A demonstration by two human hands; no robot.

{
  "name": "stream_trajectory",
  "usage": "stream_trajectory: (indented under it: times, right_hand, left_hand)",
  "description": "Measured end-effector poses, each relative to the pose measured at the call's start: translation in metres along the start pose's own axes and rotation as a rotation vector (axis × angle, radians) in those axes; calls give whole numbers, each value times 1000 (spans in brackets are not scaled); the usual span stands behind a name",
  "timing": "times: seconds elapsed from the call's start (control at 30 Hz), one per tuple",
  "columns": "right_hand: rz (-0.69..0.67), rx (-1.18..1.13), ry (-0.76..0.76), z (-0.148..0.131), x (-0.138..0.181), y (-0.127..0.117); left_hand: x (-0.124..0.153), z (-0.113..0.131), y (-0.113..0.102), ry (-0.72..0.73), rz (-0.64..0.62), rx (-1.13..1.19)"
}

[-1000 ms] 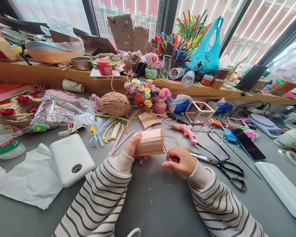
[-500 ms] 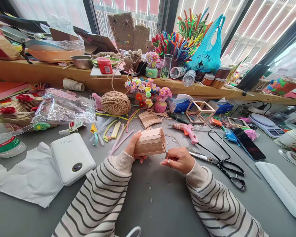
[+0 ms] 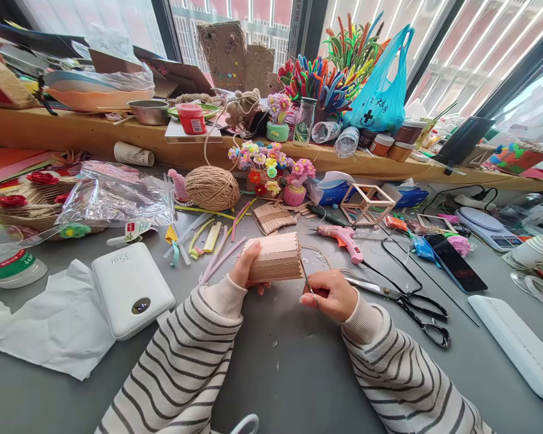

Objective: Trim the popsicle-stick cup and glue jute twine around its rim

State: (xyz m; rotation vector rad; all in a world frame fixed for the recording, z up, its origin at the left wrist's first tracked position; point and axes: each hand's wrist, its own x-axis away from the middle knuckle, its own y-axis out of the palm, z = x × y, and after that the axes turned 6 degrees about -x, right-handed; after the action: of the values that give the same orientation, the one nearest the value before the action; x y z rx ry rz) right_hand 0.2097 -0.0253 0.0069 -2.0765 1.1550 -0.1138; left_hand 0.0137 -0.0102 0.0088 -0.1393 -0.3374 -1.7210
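Note:
My left hand point(image 3: 248, 265) is closed around the left end of a piece built from light wooden craft sticks point(image 3: 276, 256), laid side by side in rows. Its right edge is scalloped by the rounded stick ends. Pinched in my right hand point(image 3: 332, 294) is a thin, slightly bowed metal tool point(image 3: 308, 282), like tweezers. The tool's upper end meets the lower right edge of the stick piece; its exact tip is hard to make out. Behind, a second curved craft-stick piece point(image 3: 274, 218) lies on the grey table point(image 3: 276, 386).
Large black-handled scissors point(image 3: 400, 295) lie right of my right hand, with a pink glue gun point(image 3: 341, 238) and its cord behind. A white power bank point(image 3: 133, 289) is at left. Twine point(image 3: 212, 188), crocheted flowers point(image 3: 262, 160) and a wooden stick frame point(image 3: 366, 205) stand farther back.
The metal tool has tilted a little, its lower end swinging right, and my right hand has shifted slightly. The stick piece has turned slightly in my left hand.

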Motion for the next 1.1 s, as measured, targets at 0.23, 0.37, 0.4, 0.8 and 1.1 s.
stream_trajectory:
  times: [0.23,0.37,0.4,0.8,1.1]
  right_hand:
    - [58,34,-64,1,-1,1]
    - [110,44,-91,0,-2,3]
    - [126,40,-95,0,-3,4]
    - [27,-81,52,-2,-2,4]
    - [-13,-96,62,-5,-1,-1]
  left_hand:
    - [0,1,0,10,-32,2]
    - [2,3,1,21,-19,6]
    - [3,3,2,30,-15,5]
    - [-2,1,1,271,126,-88]
    - [1,-5,4,443,236,-103]
